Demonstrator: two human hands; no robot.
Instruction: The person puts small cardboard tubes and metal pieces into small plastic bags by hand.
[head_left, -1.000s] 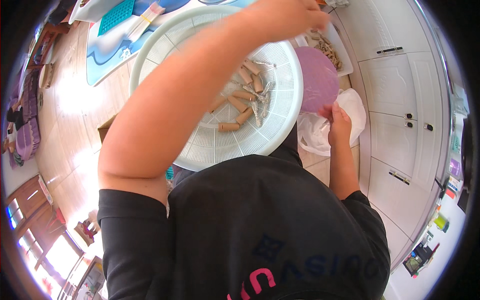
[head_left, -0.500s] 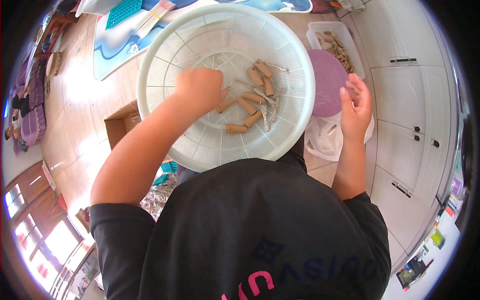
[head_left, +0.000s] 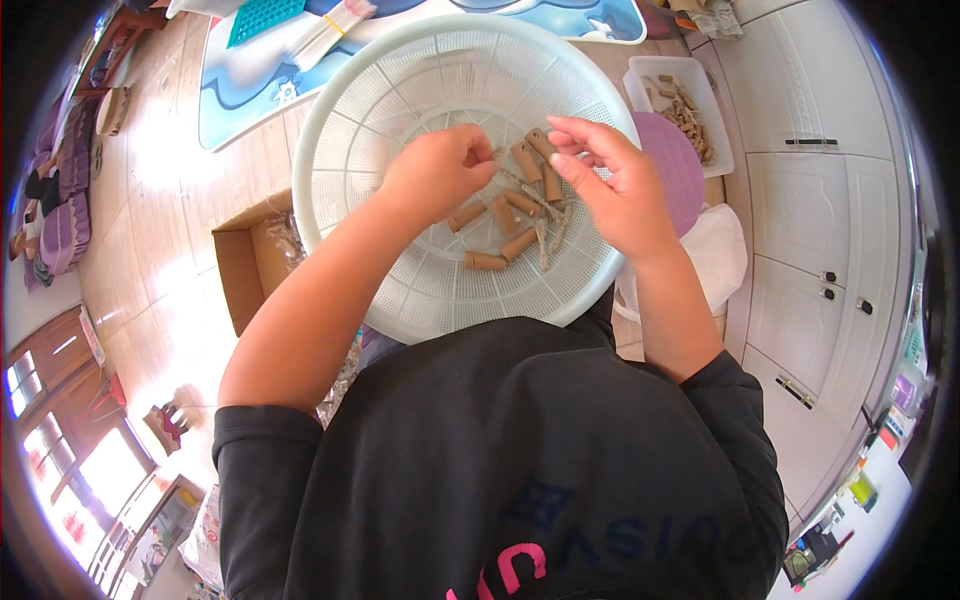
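A large pale green mesh basket rests at my lap. Inside it lie several short brown cylinders with a hole visible in some ends. Thin, pale twisted strands lie among them, some running close to the cylinders. Over the left part of the basket, my left hand is closed in a pinch; what it holds, if anything, I cannot make out. My right hand hovers over the basket's right side beside the upper cylinders, thumb and fingers apart, with nothing visible in it.
Right of the basket are a purple round lid or stool top, a white tub of brown cylinders and a white plastic bag. An open cardboard box stands left. Ahead is a blue-and-white low table; white cabinets line the right.
My right hand has come in from beyond the purple round thing to over the basket. My left hand has shifted slightly right, and the view has moved a little.
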